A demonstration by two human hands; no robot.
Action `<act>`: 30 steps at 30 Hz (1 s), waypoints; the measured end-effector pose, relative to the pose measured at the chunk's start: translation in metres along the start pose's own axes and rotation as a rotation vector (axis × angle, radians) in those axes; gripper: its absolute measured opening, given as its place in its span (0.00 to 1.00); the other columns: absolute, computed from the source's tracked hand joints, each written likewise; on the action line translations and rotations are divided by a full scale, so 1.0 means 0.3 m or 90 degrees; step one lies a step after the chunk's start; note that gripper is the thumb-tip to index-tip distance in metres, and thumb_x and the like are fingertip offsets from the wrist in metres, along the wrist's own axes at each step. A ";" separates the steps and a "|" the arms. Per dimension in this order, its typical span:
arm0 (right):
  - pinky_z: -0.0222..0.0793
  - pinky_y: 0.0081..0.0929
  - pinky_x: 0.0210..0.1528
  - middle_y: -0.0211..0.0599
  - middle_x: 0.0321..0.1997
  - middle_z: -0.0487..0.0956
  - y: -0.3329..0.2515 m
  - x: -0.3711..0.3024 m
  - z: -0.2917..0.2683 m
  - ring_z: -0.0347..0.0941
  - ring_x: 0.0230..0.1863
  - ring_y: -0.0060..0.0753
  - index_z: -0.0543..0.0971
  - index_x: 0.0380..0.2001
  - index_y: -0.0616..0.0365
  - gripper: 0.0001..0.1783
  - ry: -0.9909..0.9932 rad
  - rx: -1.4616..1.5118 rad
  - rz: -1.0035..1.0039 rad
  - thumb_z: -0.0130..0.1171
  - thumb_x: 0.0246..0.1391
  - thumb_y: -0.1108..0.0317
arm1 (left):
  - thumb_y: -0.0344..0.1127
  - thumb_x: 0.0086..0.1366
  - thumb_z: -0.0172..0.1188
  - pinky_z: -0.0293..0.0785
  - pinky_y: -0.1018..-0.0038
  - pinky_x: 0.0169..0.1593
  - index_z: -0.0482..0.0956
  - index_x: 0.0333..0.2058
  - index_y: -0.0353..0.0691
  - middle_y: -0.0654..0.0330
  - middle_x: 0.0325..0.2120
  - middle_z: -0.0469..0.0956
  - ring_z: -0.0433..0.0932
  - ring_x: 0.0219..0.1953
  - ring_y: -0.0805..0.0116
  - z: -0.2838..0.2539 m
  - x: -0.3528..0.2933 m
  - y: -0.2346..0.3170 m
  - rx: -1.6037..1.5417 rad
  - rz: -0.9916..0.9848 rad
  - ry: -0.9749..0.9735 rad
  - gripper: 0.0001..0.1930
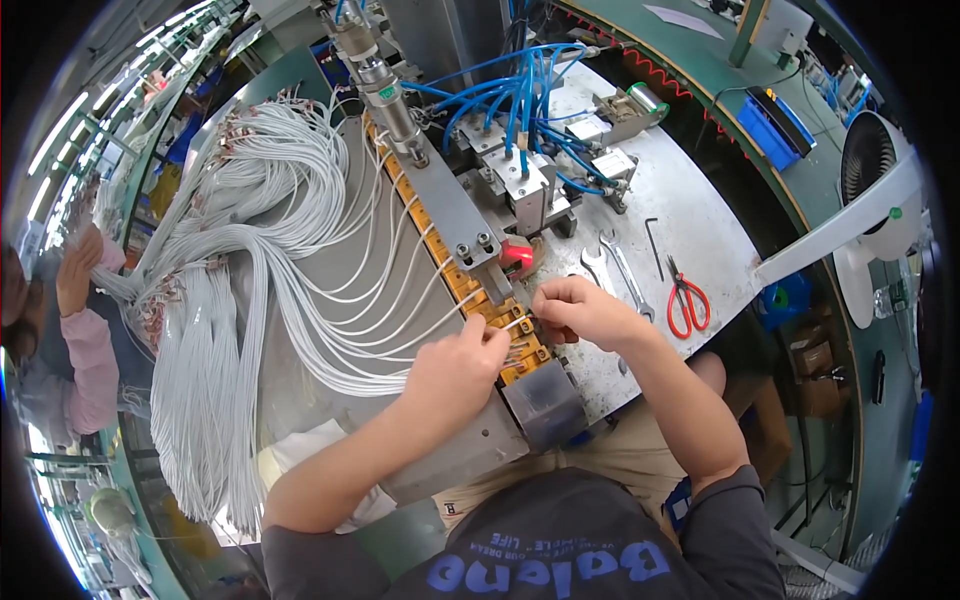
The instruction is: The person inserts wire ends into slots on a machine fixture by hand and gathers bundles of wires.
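Observation:
My left hand is closed in a pinch on a white cable, holding its end over the yellow fixture strip. Across the strip, my right hand has thumb and fingers pinched together close to that cable end. What sits between those fingertips is hidden. Several white cables run from a big bundle on the left to the slots along the strip. A grey metal bar lies along the strip's far part, and a red-lit part sits just beyond my hands.
Two wrenches, a hex key and red-handled pliers lie right of my right hand. Behind stand metal blocks with blue air tubes. A white fan is at the right. Another person's pink sleeve shows far left.

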State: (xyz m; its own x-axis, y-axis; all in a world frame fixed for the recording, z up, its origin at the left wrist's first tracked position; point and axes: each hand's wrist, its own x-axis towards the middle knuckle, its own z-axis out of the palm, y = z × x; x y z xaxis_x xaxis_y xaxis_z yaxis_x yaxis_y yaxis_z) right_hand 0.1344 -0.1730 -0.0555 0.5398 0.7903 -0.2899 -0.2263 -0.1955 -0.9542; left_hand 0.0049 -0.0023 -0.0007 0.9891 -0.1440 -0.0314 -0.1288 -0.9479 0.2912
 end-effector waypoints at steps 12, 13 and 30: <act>0.63 0.14 0.24 0.28 0.21 0.74 -0.078 -0.077 0.031 0.68 0.22 0.15 0.76 0.29 0.63 0.05 0.093 0.009 -0.079 0.56 0.53 0.71 | 0.24 0.60 0.53 0.73 0.76 0.36 0.75 0.43 0.34 0.54 0.37 0.78 0.77 0.31 0.69 -0.037 -0.015 -0.065 -0.519 -0.061 0.030 0.11; 0.64 0.14 0.24 0.28 0.21 0.74 -0.112 -0.089 0.069 0.69 0.23 0.14 0.76 0.30 0.64 0.05 0.067 -0.051 -0.099 0.56 0.53 0.73 | 0.26 0.61 0.54 0.72 0.77 0.36 0.75 0.42 0.32 0.55 0.35 0.78 0.76 0.31 0.72 -0.045 -0.017 -0.070 -0.533 -0.085 -0.003 0.10; 0.65 0.14 0.24 0.28 0.23 0.76 -0.174 -0.137 0.098 0.70 0.23 0.14 0.76 0.32 0.65 0.05 0.006 0.001 -0.055 0.58 0.53 0.74 | 0.30 0.61 0.58 0.68 0.76 0.29 0.79 0.31 0.33 0.57 0.21 0.77 0.72 0.22 0.73 -0.077 -0.018 -0.024 -0.517 -0.040 0.013 0.06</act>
State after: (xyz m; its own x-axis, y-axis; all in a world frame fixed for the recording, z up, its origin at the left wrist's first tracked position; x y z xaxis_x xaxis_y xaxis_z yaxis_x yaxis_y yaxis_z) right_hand 0.1002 -0.1784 0.0083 0.5650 0.7988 -0.2068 -0.1793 -0.1259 -0.9757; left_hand 0.0023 0.0118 0.0193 0.9948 -0.0848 -0.0560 0.0117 -0.4515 0.8922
